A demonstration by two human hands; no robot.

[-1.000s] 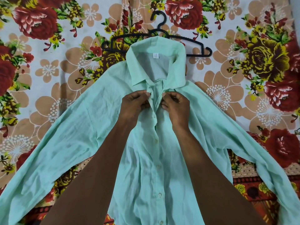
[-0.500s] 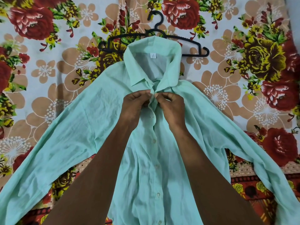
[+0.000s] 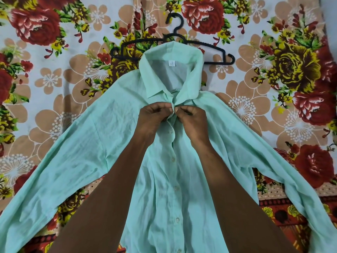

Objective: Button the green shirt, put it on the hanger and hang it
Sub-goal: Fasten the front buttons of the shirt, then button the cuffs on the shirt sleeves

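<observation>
- The green shirt (image 3: 113, 143) lay face up on a floral bedsheet (image 3: 273, 110), sleeves spread to both sides, collar pointing away from the person
- The left hand (image 3: 153, 119) pinched the placket edge just below the collar, fingers curled in around the fabric
- The right hand (image 3: 194, 121) pinched the opposite edge, thumb and forefinger closed tight, the two hands nearly touching at the top button position
- Whether that top button was through its hole could not be told, since the fingertips covered it
- Below the hands a row of buttons (image 3: 172, 159) ran down the front and looked fastened, so this seemed the last one
- The black hanger (image 3: 215, 47) lay flat beyond the collar, its middle hidden under the fabric, not yet inside the shirt
- Risk: the cloth looked thin and limp, so the hole could fold shut and the button slip back out once released
- Risk: pulling the two edges unevenly could set the collar crooked and bunch the front
- Risk: lifting the shirt for the hanger might drag the sleeves and wrinkle them
</observation>
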